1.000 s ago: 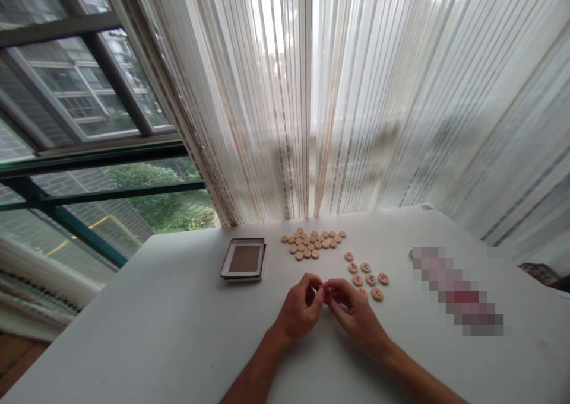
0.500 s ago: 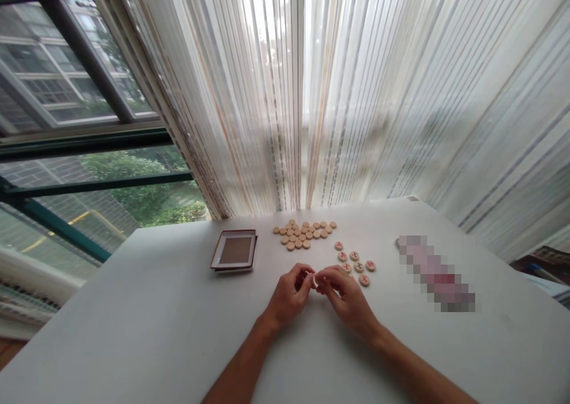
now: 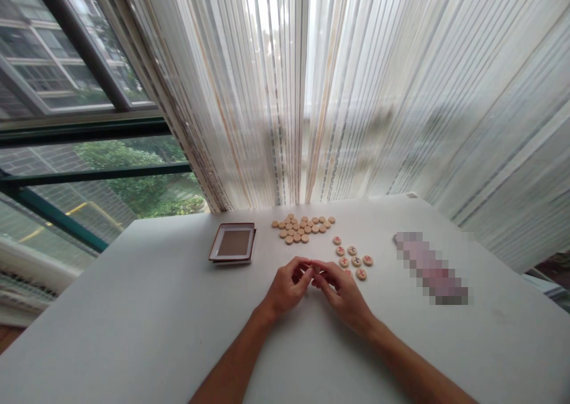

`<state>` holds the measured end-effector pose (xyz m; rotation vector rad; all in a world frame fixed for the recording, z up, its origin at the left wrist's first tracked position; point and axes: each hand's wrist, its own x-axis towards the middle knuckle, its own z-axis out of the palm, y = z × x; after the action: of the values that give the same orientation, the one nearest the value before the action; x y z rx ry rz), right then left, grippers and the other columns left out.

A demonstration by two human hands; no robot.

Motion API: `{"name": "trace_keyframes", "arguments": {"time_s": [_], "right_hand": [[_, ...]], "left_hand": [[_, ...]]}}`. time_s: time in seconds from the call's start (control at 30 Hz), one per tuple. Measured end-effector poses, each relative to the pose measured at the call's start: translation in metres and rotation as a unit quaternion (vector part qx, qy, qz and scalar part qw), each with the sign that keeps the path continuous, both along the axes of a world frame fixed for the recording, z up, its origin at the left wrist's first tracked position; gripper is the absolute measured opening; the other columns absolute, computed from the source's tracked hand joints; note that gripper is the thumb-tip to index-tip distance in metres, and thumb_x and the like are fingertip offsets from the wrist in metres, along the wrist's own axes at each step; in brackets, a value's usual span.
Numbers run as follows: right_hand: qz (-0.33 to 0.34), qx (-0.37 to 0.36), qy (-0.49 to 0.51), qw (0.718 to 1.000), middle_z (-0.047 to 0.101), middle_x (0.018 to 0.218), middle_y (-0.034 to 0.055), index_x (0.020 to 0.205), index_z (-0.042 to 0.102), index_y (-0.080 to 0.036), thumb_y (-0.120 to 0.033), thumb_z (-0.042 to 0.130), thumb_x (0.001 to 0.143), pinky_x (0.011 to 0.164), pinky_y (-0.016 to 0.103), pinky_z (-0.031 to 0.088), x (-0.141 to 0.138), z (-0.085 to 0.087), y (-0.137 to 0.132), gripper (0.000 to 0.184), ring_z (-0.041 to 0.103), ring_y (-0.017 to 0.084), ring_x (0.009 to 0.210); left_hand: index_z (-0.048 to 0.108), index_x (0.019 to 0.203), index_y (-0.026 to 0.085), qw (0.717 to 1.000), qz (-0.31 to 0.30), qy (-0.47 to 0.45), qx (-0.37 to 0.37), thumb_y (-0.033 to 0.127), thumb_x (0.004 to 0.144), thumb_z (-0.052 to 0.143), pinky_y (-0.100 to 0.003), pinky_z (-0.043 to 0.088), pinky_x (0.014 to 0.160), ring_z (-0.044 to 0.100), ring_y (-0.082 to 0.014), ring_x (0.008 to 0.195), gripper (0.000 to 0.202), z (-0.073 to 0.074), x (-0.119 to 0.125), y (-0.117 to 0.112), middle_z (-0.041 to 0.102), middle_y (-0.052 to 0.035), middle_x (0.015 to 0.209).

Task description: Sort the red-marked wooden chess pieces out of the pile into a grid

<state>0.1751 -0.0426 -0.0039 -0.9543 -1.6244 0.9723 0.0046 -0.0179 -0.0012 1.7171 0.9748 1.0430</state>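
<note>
My left hand (image 3: 287, 285) and my right hand (image 3: 341, 289) meet fingertip to fingertip over the white table (image 3: 133, 321), fingers curled in a pinch around something small that I cannot make out. Just beyond my right hand lie several round wooden game pieces (image 3: 351, 255) with red or dark marks facing up. Farther back is a cluster of several blank-faced wooden pieces (image 3: 303, 228).
A flat red-rimmed box (image 3: 233, 243) lies left of the piece cluster. A pixelated oblong patch (image 3: 431, 267) covers something on the table's right. Striped sheer curtains (image 3: 356, 95) hang behind the table, with a window (image 3: 80, 125) at the left.
The view has shifted slightly, so everything sits a little higher in the frame. My hands stay joined at the fingertips; a small pale piece seen between them half a second ago is now hidden.
</note>
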Motion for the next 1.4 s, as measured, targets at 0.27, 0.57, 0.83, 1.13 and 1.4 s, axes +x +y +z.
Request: {"name": "trace_keyframes", "arguments": {"time_s": [0.27, 0.57, 0.83, 1.13, 1.4], "right_hand": [[0.005, -0.005, -0.02, 1.0, 0.063, 0.108, 0.0075, 0.127, 0.059, -0.026, -0.029, 0.052, 0.098, 0.078, 0.034, 0.059, 0.001, -0.003, -0.002, 0.03, 0.067, 0.018, 0.085], [-0.022, 0.0, 0.006, 1.0, 0.064, 0.1, 0.0064, 0.104, 0.066, -0.021, -0.028, 0.06, 0.093, 0.08, 0.033, 0.056, 0.006, -0.005, 0.002, 0.015, 0.066, 0.019, 0.088], [-0.032, -0.066, -0.08, 0.994, 0.065, 0.093, 0.0044, 0.096, 0.068, -0.022, -0.036, 0.063, 0.091, 0.078, 0.029, 0.054, 0.056, 0.003, -0.027, 0.016, 0.064, 0.018, 0.084], [-0.104, -0.188, -0.11, 0.97, 0.072, 0.09, 0.006, 0.107, 0.065, -0.02, -0.049, 0.06, 0.088, 0.068, 0.029, 0.053, 0.095, -0.006, -0.031, 0.035, 0.068, 0.021, 0.078], [-0.166, -0.124, -0.248, 0.946, 0.072, 0.076, 0.0009, 0.09, 0.068, -0.022, -0.047, 0.059, 0.086, 0.062, 0.028, 0.048, 0.078, 0.003, -0.024, 0.026, 0.065, 0.019, 0.067]], "left_hand": [[0.066, 0.1, 0.014, 0.999, -0.005, -0.026, -0.029, 0.042, 0.093, 0.057, -0.024, 0.05, 0.063, 0.065, -0.0155, 0.069, 0.03, -0.008, -0.001, 0.002, 0.073, -0.0072, 0.084], [0.065, 0.098, 0.014, 0.998, -0.025, -0.043, -0.036, 0.037, 0.099, 0.041, -0.023, 0.046, 0.058, 0.058, -0.0123, 0.061, 0.033, -0.007, -0.005, 0.004, 0.07, -0.0056, 0.079], [0.063, 0.099, 0.015, 0.998, -0.005, -0.022, -0.052, 0.035, 0.098, 0.04, -0.023, 0.044, 0.056, 0.056, -0.0123, 0.06, 0.031, -0.009, -0.005, 0.008, 0.069, -0.005, 0.078], [0.064, 0.1, 0.017, 0.999, 0.001, 0.031, -0.038, 0.034, 0.097, 0.041, -0.022, 0.043, 0.055, 0.057, -0.012, 0.058, 0.028, -0.011, -0.004, 0.007, 0.07, -0.0025, 0.076], [0.064, 0.101, 0.018, 0.999, 0.001, 0.039, -0.034, 0.035, 0.097, 0.04, -0.022, 0.042, 0.054, 0.057, -0.0121, 0.057, 0.03, -0.008, -0.005, 0.006, 0.07, -0.0023, 0.076]]}}
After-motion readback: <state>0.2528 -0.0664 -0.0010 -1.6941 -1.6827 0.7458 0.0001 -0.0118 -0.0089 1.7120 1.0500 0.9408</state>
